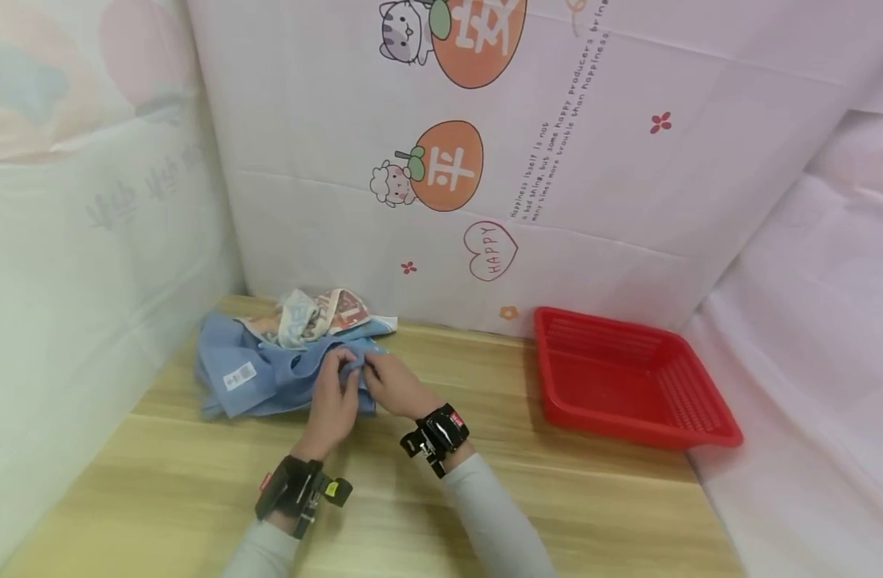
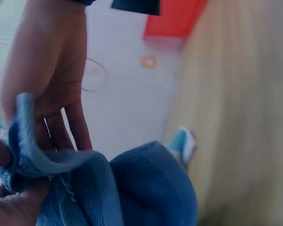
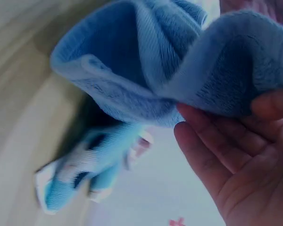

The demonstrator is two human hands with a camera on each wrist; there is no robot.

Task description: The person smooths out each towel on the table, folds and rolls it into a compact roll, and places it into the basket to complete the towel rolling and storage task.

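Head view, remote feed: I have the left hand (image 1: 331, 405) and the right hand (image 1: 400, 387) close together at the left part of the pale wood-grain table (image 1: 380, 522), both pinching the edge of a blue, fuzzy-textured towel (image 1: 293, 384) with a white rectangular label (image 1: 239, 376). Towel lies bunched and folded, part of it lifted at the hands. Just behind it, touching, I see a crumpled heap of white, red and light-blue printed cloth (image 1: 340, 311); can't tell how many pieces. Left wrist view: left thumb and fingers clamp a raised fold. Right wrist view: right thumb sits on the towel, some fingers under it, others extended loosely; background cloth is blurred. Well apart to the right on the table stands a red, rectangular plastic basket (image 1: 615, 427) with slotted sides. White sheeting (image 1: 730, 160) printed with orange fruit and cartoon animals hangs behind. Each wrist carries a black strapped device (image 1: 445, 429).
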